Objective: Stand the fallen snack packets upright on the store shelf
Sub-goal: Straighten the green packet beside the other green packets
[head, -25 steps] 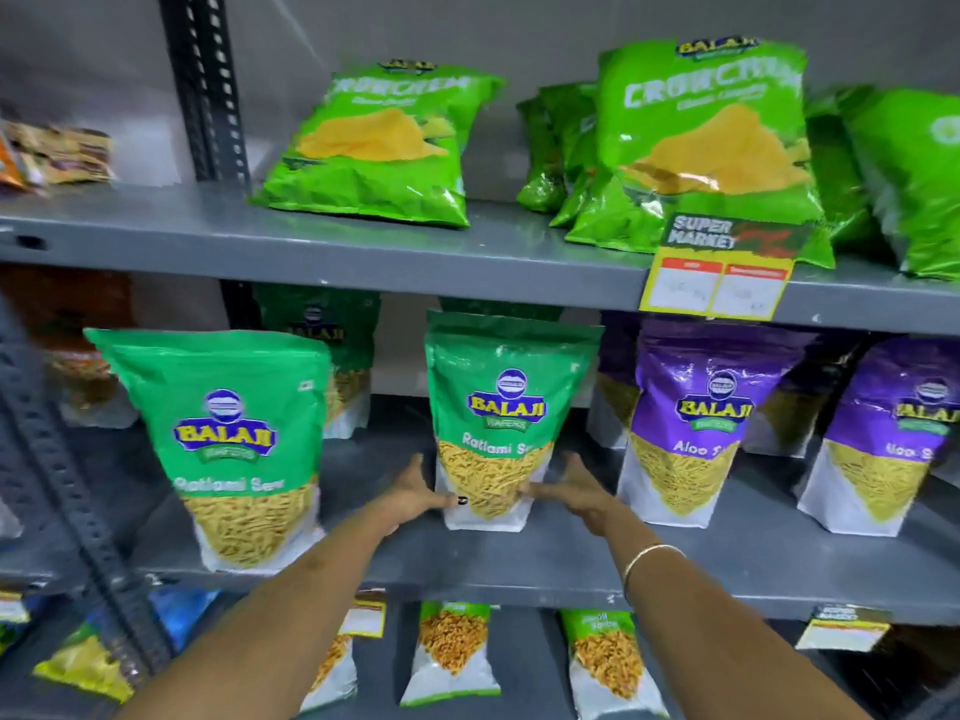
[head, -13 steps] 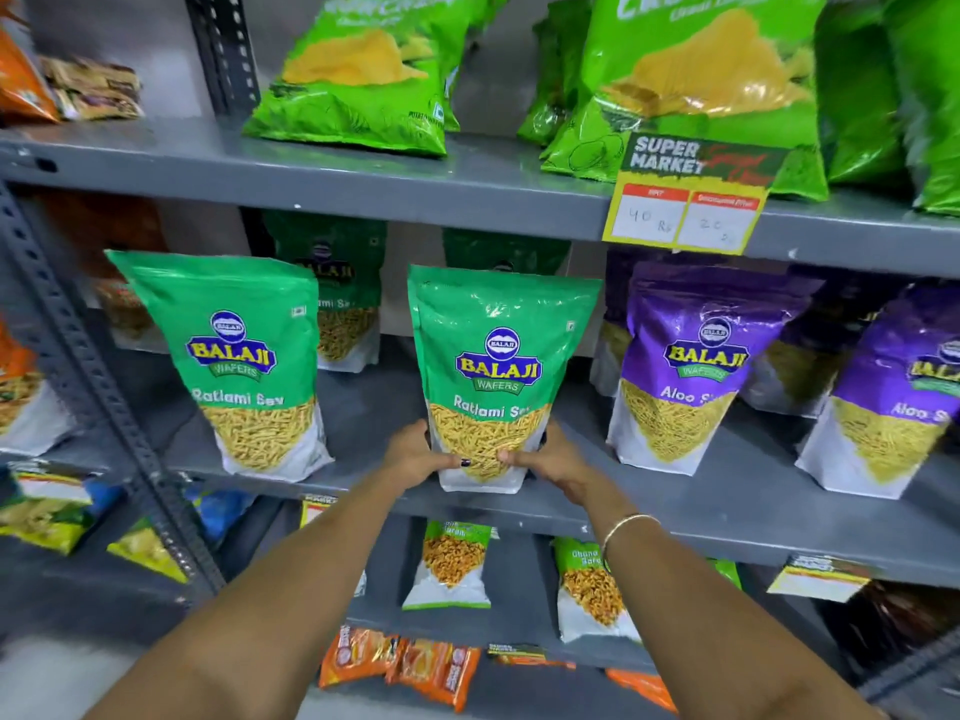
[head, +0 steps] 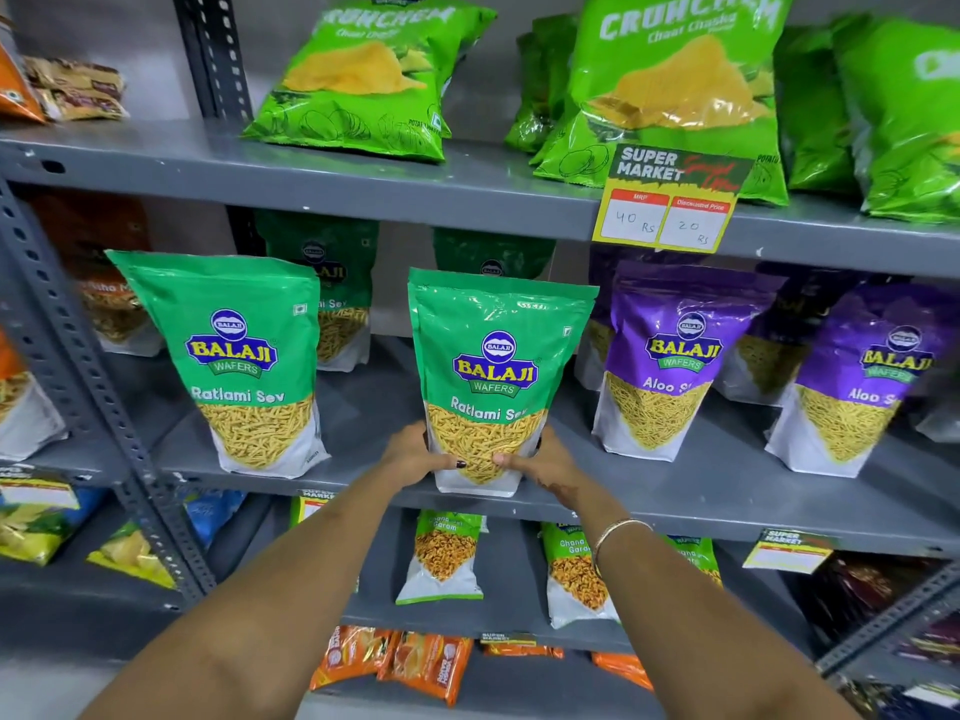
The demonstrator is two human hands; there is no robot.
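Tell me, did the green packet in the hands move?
Yes. The Ratlami Sev packet slid forward to the shelf's front edge, now nearer it than the neighbouring green packet on the left.

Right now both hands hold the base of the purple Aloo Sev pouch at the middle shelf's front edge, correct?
Not quite. The head view shows the left hand and right hand holding the base of the green Ratlami Sev pouch, not a purple one. It does stand at the middle shelf's front edge.

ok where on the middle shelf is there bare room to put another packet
Bare shelf lies between the left Ratlami Sev packet and the held Ratlami Sev packet, gripped by the left hand and right hand. The Aloo Sev packets stand crowded.
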